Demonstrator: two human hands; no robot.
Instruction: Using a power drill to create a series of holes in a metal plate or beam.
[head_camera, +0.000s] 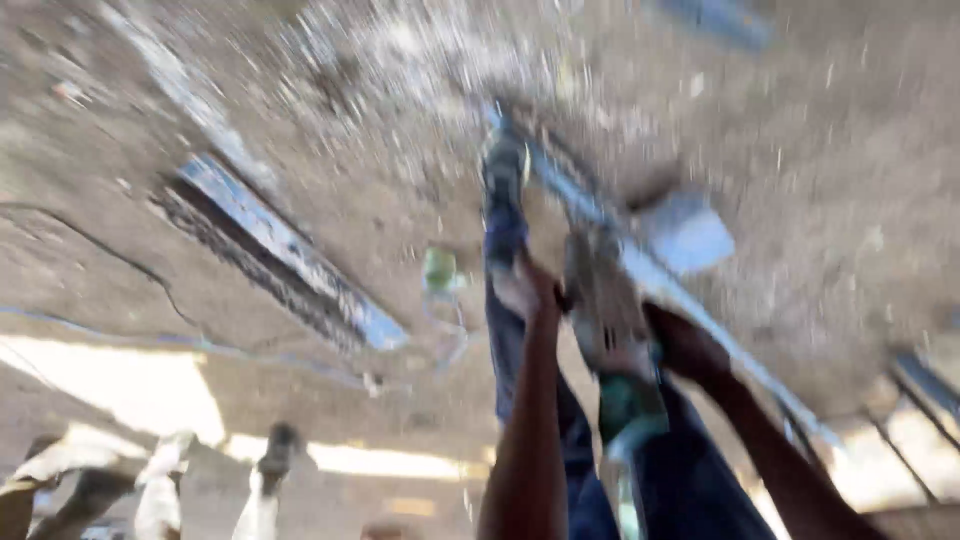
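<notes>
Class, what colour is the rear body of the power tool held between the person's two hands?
Green or teal, though blurred; the head view is the only one showing it.

Both bare forearms are reaching forward, close together. The left hand and right hand are closing on either side of one shared grip, details blurring in motion.

I judge this an outdoor metalworking yard: bare dirt ground fills the frame, with long steel bars at centre left and scattered pale debris at upper centre.
</notes>
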